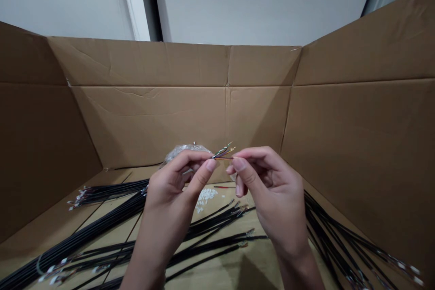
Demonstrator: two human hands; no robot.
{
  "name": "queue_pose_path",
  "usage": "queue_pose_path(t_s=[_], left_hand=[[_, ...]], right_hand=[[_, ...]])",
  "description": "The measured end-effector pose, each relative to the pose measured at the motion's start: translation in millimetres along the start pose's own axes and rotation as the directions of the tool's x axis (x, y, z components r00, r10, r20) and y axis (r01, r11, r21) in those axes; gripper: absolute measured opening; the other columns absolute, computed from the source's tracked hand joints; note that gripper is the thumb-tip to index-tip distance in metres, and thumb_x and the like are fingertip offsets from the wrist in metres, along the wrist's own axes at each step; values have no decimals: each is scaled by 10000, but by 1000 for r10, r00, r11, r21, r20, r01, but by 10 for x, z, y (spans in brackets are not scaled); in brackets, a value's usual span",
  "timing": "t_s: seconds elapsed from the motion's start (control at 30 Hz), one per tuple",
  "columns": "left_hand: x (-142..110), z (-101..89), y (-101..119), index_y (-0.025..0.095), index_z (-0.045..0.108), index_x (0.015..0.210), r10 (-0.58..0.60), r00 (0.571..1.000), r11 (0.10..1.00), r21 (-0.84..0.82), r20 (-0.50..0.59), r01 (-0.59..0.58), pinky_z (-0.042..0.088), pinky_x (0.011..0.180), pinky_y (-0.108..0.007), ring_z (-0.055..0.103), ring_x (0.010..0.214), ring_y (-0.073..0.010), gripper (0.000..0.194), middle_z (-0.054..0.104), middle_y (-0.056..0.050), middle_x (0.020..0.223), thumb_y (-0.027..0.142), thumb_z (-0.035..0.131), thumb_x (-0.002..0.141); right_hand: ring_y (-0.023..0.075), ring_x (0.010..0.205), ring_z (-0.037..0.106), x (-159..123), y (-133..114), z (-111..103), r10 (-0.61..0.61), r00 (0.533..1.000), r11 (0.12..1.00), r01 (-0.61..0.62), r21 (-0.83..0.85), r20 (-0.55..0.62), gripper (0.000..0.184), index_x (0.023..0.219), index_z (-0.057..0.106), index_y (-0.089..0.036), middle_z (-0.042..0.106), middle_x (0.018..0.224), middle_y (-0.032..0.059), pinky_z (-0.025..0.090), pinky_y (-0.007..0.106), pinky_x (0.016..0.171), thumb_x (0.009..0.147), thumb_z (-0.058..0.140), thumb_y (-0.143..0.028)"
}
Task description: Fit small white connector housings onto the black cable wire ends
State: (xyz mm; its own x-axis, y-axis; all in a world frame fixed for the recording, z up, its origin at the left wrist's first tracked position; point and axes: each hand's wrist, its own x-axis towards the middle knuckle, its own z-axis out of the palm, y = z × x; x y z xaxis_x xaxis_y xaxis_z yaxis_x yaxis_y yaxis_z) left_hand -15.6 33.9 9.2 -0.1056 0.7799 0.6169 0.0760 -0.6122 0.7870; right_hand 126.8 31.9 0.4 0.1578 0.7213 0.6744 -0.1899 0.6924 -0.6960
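My left hand is raised in the middle of the view, thumb and fingers pinched on the end of a cable whose thin coloured wires fan out to the right. My right hand faces it, thumb and forefinger pinched on one of those wire tips. The two hands almost touch. The cable's black body is hidden behind my left hand.
Tall cardboard walls surround the work surface on three sides. Bundles of black cables lie at the left, centre and right. A heap of small white connectors and a clear plastic bag lie behind my hands.
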Motion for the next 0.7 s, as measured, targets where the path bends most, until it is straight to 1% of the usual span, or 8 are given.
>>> queue_pose_path(t_s=[0.1,0.27,0.4,0.47,0.53,0.6,0.63,0.7], left_hand=[[-11,16,-14,252,787,804,12,1000,1000,11,-14,-11,528,620,-131,706,699,-96,19,771,35,755,254,796,821],[-24,11,-30,262,803,835,27,999,999,34,-35,-25,572,694,-155,746,771,-123,25,785,27,791,282,792,846],[-18,-1,-56,261,802,845,44,998,998,50,-53,-41,570,696,-144,742,775,-115,30,780,23,800,290,795,851],[-21,-2,-74,261,789,875,45,997,999,31,-62,-43,571,695,-135,738,780,-108,39,773,23,809,291,803,854],[-32,-2,-91,281,759,964,62,996,998,-3,-62,-63,572,666,-129,720,749,-96,118,759,38,834,279,811,858],[-47,-4,-102,318,716,1052,121,992,992,-14,-44,-122,578,662,-137,706,748,-88,196,746,49,926,257,792,883],[-54,-7,-105,332,705,1068,165,986,986,4,-31,-165,582,690,-143,707,794,-90,200,733,47,987,243,773,902],[-61,-16,-109,341,715,1038,259,966,964,65,-1,-258,576,781,-155,696,953,-101,165,691,37,1093,205,716,943]], right_hand=[[44,499,626,-5,-1,6,-12,1000,1000,12,-4,-7,94,843,753,-264,773,718,-64,537,118,491,890,775,-186],[25,494,617,-7,9,21,-21,999,1000,20,-23,-29,85,851,746,-248,762,712,-71,530,91,501,909,754,-186],[19,497,618,-8,26,15,-36,999,999,35,-27,-15,88,858,744,-251,754,714,-78,525,82,504,915,751,-184],[21,504,621,-15,39,6,-56,998,997,56,-47,2,95,880,746,-260,758,731,-81,523,89,508,927,745,-177],[21,522,615,-28,56,-5,-117,993,989,119,-92,26,114,913,749,-272,759,769,-83,521,109,530,947,732,-164],[27,553,604,-38,75,-19,-211,975,962,219,-161,66,140,944,753,-278,738,793,-82,517,140,566,963,720,-144],[34,571,597,-41,84,-27,-260,961,943,273,-193,90,155,956,755,-277,722,796,-79,513,157,582,967,715,-127],[50,607,590,-38,98,-42,-342,930,900,365,-237,135,181,972,758,-265,707,810,-69,515,184,617,966,706,-92]])
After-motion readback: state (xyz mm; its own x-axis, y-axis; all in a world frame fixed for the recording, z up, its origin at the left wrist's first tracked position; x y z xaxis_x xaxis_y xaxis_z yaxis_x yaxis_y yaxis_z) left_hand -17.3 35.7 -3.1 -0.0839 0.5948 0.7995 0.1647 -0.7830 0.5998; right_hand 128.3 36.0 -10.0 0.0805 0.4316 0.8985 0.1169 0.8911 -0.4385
